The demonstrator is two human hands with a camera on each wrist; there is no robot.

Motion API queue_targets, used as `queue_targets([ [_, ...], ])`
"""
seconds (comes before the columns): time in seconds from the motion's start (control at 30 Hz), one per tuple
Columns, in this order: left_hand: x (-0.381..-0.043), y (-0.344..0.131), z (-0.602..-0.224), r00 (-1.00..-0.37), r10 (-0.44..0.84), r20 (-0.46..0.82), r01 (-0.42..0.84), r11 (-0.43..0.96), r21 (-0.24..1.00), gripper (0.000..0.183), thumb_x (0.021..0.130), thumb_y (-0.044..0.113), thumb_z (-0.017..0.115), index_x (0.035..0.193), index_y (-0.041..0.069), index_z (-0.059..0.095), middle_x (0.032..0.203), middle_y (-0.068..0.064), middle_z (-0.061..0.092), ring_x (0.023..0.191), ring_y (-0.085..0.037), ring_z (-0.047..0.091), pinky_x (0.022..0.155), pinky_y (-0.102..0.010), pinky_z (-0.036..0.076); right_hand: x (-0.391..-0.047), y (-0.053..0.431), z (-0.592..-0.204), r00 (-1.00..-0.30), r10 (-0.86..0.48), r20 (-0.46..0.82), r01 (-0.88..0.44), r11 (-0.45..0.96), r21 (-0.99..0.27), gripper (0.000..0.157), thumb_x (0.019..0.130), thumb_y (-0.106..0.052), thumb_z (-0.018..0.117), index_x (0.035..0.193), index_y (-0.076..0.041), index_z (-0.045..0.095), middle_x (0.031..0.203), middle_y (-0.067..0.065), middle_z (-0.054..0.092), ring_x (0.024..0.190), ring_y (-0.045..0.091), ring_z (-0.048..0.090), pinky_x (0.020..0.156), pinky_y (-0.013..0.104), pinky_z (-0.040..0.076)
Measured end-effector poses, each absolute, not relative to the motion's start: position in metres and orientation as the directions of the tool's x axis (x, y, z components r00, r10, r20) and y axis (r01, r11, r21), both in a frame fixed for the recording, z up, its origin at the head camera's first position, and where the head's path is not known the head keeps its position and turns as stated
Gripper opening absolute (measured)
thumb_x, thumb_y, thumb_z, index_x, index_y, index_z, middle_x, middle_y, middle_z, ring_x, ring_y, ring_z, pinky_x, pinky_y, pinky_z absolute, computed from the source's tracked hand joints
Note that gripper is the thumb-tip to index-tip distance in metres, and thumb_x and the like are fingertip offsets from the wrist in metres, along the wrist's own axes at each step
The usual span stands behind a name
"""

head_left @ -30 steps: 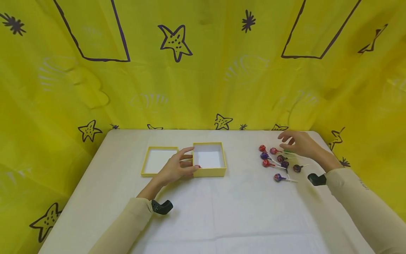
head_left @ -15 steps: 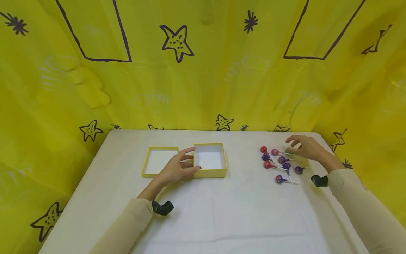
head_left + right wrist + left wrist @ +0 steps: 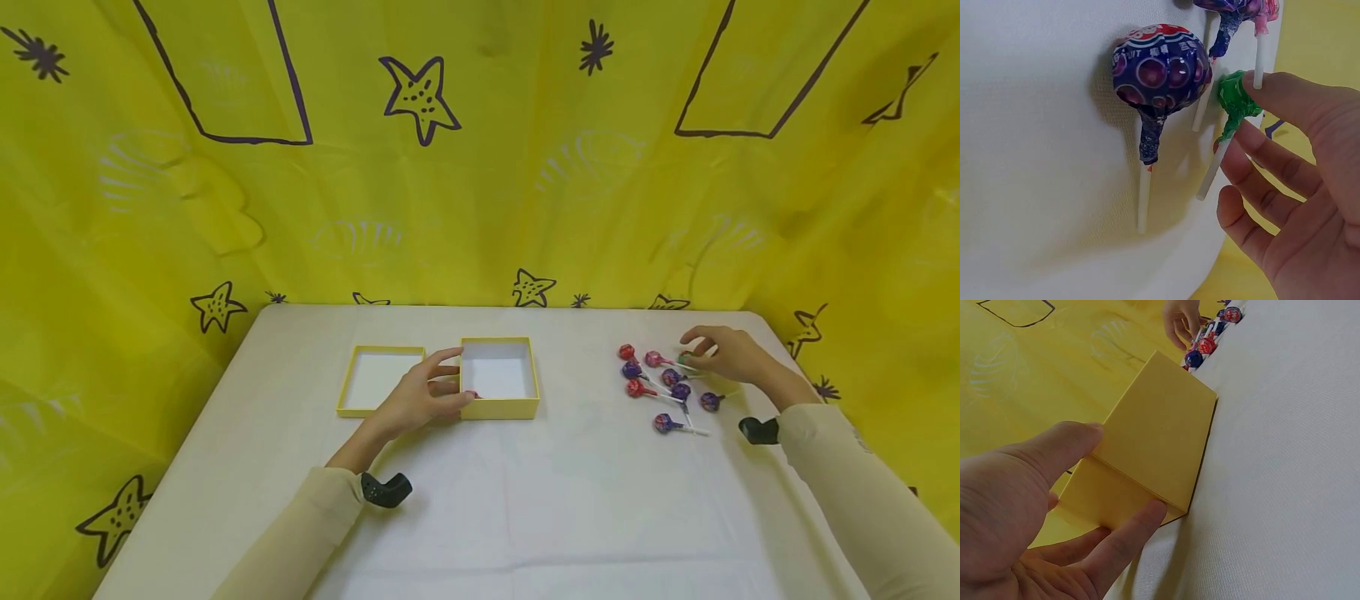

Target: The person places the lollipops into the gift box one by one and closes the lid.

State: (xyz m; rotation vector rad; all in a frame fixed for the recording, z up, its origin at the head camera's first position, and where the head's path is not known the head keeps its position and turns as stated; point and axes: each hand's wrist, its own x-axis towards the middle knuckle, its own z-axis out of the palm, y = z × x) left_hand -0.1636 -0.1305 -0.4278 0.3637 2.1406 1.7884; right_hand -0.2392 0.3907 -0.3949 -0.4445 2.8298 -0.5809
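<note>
- Green wrapping marks the green lollipop (image 3: 1234,97), pinched by its head between thumb and finger of the right hand (image 3: 727,354); whether it has left the cloth (image 3: 570,500), I cannot tell.
- The step in hand looks like picking it up; the next move probably calls for a snug pinch and a straight lift.
- Just left of that grip lies the pink lollipop (image 3: 653,359); its stick overlaps the thumb tip in the right wrist view and might snag.
- Nearer the person than the grip is a purple lollipop (image 3: 1160,75), apart from it; more lie leftward.
- Well left, the left hand (image 3: 420,400) holds the left end of the open yellow box (image 3: 506,408).
- Beyond the box, further left, the shallow lid (image 3: 375,379) is partly hidden by that hand.
</note>
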Motion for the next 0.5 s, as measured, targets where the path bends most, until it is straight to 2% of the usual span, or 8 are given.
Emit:
queue_targets([
  [0.5,-0.1644,-0.131,-0.4284,-0.917,0.393,-0.076,0.006,0.204,0.979,0.085,0.09,0.016,0.082,0.16,0.016,0.034,0.153,-0.024,0.044,0.134,-0.042,0.053,0.085,-0.04,0.063,-0.2407,0.3947,-0.4025,-0.931,-0.334,-0.144,-0.25,0.876,-0.413,0.03,0.095,-0.012,0.072,0.121,0.001,0.065,0.104,0.024,0.07,0.091,0.038,0.064,0.079,0.054,0.059],
])
